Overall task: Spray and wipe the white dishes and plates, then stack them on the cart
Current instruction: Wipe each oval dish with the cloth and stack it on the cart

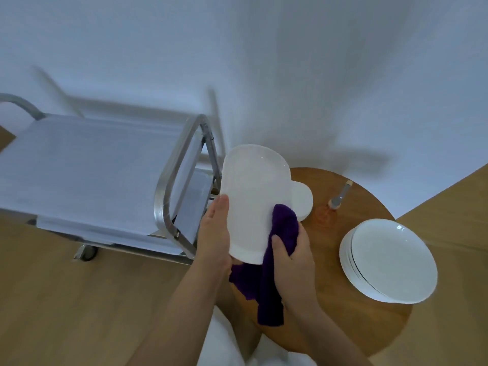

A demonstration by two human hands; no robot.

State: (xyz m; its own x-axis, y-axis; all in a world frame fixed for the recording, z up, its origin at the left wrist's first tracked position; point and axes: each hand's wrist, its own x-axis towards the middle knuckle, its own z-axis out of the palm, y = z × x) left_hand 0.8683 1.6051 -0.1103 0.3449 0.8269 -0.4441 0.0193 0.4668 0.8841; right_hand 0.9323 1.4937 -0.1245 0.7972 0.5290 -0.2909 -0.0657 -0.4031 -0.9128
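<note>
Your left hand (215,231) grips the dish (252,196), tilted above the table (343,320) beside the cart (87,170). Your right hand (291,257) clamps the cloth (280,228) against it. Plates (388,260) sit stacked right.

You face a plain white wall (290,62) crossed by soft shadows. Light wooden floor (66,299) spreads below. A round wooden table (351,320) stands near on your right, touching nothing on the left that you can see.
</note>
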